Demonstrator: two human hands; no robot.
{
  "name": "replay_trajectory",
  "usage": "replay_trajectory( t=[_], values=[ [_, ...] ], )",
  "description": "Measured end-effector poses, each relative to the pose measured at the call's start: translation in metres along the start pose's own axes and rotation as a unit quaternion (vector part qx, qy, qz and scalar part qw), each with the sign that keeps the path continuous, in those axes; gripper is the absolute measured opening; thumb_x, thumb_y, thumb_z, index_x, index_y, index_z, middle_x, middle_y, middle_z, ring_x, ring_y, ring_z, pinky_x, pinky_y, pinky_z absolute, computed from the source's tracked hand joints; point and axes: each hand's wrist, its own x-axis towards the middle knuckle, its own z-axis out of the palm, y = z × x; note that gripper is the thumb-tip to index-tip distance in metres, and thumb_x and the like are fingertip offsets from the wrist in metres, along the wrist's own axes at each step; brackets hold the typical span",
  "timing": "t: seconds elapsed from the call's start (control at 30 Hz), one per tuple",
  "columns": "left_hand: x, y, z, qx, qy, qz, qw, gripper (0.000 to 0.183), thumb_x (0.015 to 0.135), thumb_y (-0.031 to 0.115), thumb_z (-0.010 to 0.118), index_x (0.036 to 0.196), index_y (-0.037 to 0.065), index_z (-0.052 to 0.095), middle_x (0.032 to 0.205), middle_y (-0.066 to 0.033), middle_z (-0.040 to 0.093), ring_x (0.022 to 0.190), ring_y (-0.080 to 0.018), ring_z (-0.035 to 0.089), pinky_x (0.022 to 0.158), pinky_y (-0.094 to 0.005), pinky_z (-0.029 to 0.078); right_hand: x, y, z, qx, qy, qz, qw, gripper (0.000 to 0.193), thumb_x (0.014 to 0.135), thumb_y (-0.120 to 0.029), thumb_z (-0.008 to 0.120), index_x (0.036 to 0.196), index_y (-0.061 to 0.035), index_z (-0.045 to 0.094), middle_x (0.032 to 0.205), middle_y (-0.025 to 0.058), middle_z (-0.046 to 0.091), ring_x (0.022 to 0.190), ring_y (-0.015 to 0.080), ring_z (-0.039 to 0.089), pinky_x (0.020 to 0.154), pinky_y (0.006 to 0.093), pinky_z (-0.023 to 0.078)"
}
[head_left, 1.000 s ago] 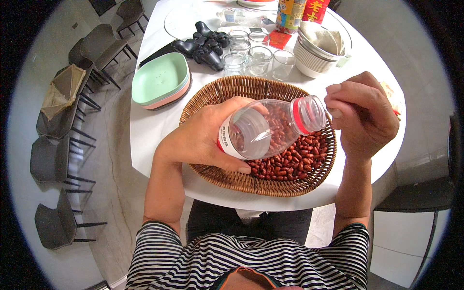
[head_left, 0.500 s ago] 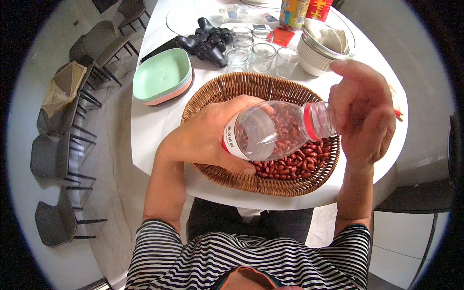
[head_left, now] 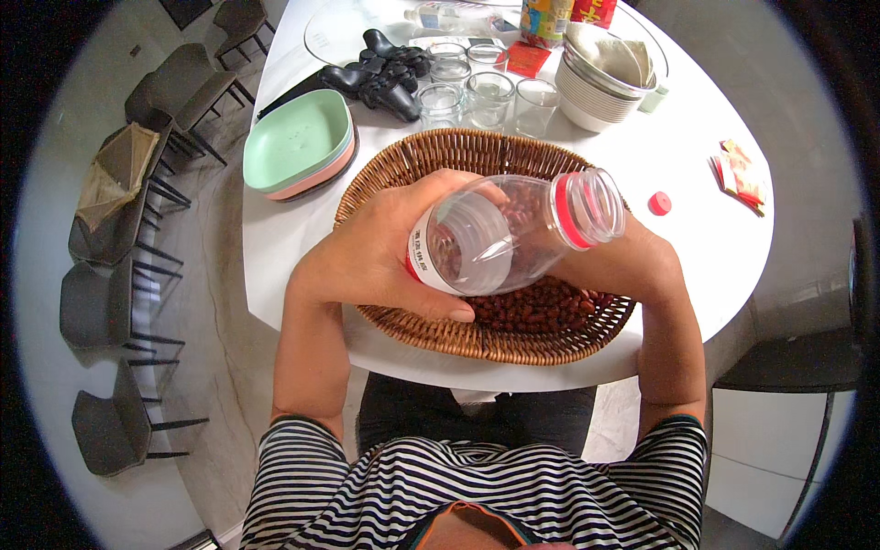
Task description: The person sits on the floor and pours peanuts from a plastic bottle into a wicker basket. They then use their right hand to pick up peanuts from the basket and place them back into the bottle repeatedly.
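A clear plastic bottle (head_left: 527, 243) with a red neck ring lies tilted over the basket, its uncapped mouth toward the right. My left hand (head_left: 371, 247) is wrapped round its labelled lower part. Below it, a brown wicker basket (head_left: 495, 348) holds a layer of glossy dark red beans (head_left: 532, 312). My right hand (head_left: 628, 261) reaches down into the right side of the basket, beside the beans. The bottle hides its fingers, so I cannot tell whether they hold anything. A red bottle cap (head_left: 659, 203) rests on the table, right of the basket.
Stacked green and pink trays (head_left: 298, 142) stand left of the basket. Behind it are black game controllers (head_left: 380, 78), several drinking glasses (head_left: 488, 96) and a stack of white bowls (head_left: 591, 96). Red packets (head_left: 739, 177) lie at the table's right. Grey chairs (head_left: 101, 307) line the left wall.
My right hand has moved from beside the bottle's mouth down into the basket, behind the bottle. The bottle, still in my left hand, has shifted slightly left and its mouth points more toward me.
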Motion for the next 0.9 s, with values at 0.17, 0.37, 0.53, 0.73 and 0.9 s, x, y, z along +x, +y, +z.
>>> replay_trajectory(
  t=[0.17, 0.37, 0.53, 0.73, 0.9],
  values=[
    [-0.003, 0.005, -0.001, 0.014, 0.011, -0.006, 1.0, 0.078, 0.052, 0.02, 0.085, 0.119, 0.004, 0.049, 0.108, -0.0106, 0.06, 0.099, -0.023, 0.06, 0.086, -0.0321, 0.046, 0.009, 0.006, -0.027, 0.129, 0.224, -0.019, 0.966, 0.014, 0.071, -0.009, 0.068, 0.084, -0.0024, 0.065, 0.077, 0.0108, 0.064, 0.065, 0.0235, 0.062, 0.06, 0.0314, 0.049],
    [-0.001, 0.009, -0.003, 0.047, -0.001, -0.022, 0.999, 0.082, 0.05, 0.018, 0.085, 0.121, 0.004, 0.048, 0.11, -0.0096, 0.06, 0.101, -0.023, 0.059, 0.087, -0.0318, 0.046, -0.007, -0.005, -0.051, 0.261, 0.398, -0.217, 0.852, 0.02, 0.077, -0.013, 0.067, 0.092, 0.0004, 0.064, 0.074, 0.0061, 0.058, 0.06, 0.0102, 0.049, 0.051, 0.0199, 0.039],
    [-0.003, -0.005, 0.002, -0.04, 0.014, -0.033, 0.999, 0.085, 0.046, 0.014, 0.085, 0.122, 0.005, 0.049, 0.112, -0.0093, 0.059, 0.102, -0.0205, 0.058, 0.089, -0.0312, 0.045, 0.013, -0.001, -0.04, 0.178, 0.388, -0.256, 0.867, 0.026, 0.086, -0.021, 0.059, 0.097, 0.0019, 0.063, 0.063, 0.0024, 0.052, 0.053, 0.0067, 0.041, 0.047, 0.0204, 0.031],
    [-0.009, -0.009, -0.002, -0.135, 0.081, -0.046, 0.987, 0.089, 0.046, 0.016, 0.087, 0.124, 0.004, 0.046, 0.11, -0.008, 0.058, 0.104, -0.0168, 0.055, 0.089, -0.0298, 0.044, 0.015, 0.008, -0.024, 0.173, 0.354, -0.084, 0.915, 0.015, 0.086, -0.006, 0.056, 0.097, 0.002, 0.062, 0.076, 0.0036, 0.058, 0.065, 0.0087, 0.054, 0.055, 0.0213, 0.043],
    [-0.007, -0.014, 0.002, -0.208, 0.193, -0.07, 0.956, 0.084, 0.052, 0.017, 0.086, 0.124, 0.004, 0.046, 0.113, -0.0078, 0.055, 0.103, -0.0147, 0.054, 0.086, -0.0286, 0.045, 0.019, -0.023, 0.009, 0.005, 0.112, -0.103, 0.988, 0.036, 0.073, -0.021, 0.068, 0.104, -0.0056, 0.058, 0.105, 0.011, 0.056, 0.104, 0.028, 0.052, 0.094, 0.0393, 0.039]
  ],
)
